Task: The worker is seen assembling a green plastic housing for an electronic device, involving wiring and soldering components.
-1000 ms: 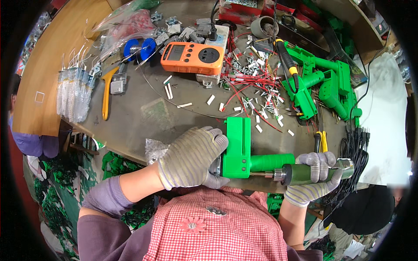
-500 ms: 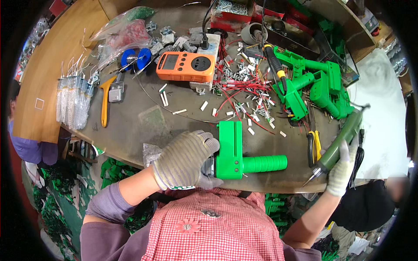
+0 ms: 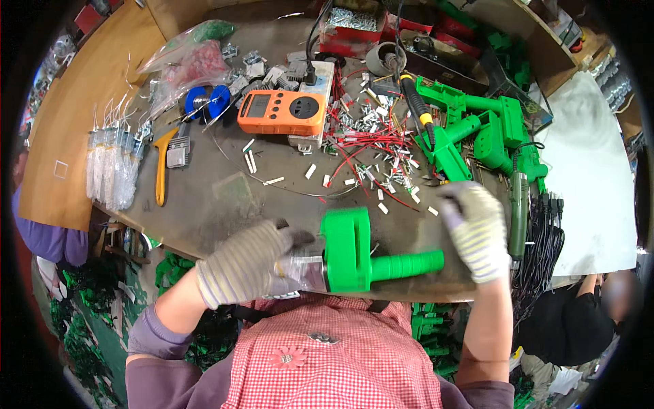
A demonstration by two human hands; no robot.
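Housing [image 3: 361, 252], green, lies near the bench [image 3: 225, 198] front edge, its long handle pointing right. I see my left hand [image 3: 245, 262] gripping its left end, while my right hand [image 3: 473, 228] hovers open just beyond the handle tip, holding nothing.

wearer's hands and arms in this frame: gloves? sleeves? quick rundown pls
Both hands are gloved. The left hand wears a knit work glove, pale grey-beige with faint darker stripes and a ribbed cuff. The right hand has a matching striped knit glove with a purplish tint at the fingertips. Purple sleeves are pushed up, leaving the forearms bare; the left sleeve shows most. No cables or markings visible.
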